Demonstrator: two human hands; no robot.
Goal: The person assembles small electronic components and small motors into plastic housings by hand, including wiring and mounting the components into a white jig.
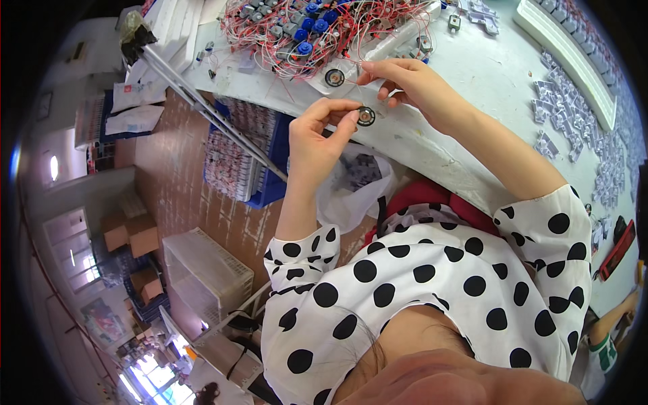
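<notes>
My left hand [320,131] is closed, pinching a small round black speaker [365,117] between thumb and fingertips just off the table's near edge. A little above and to the right, my right hand [410,86] has its fingers curled, with the fingertips close together. Whatever they hold, perhaps a thin wire, is too fine to make out. A second round speaker [334,77] is just left of the right fingertips, near the table edge. Beyond it spreads a tangled heap of red and white wires [287,40] with grey and blue motor-like parts.
Grey plastic parts [563,111] are scattered on the right of the white table [472,67], beside a long white tray [574,61]. Below the edge are a blue crate [270,185] and a white plastic bag [351,192]. A metal bar [209,111] slants across at left. Another person's arm [614,317] shows at lower right.
</notes>
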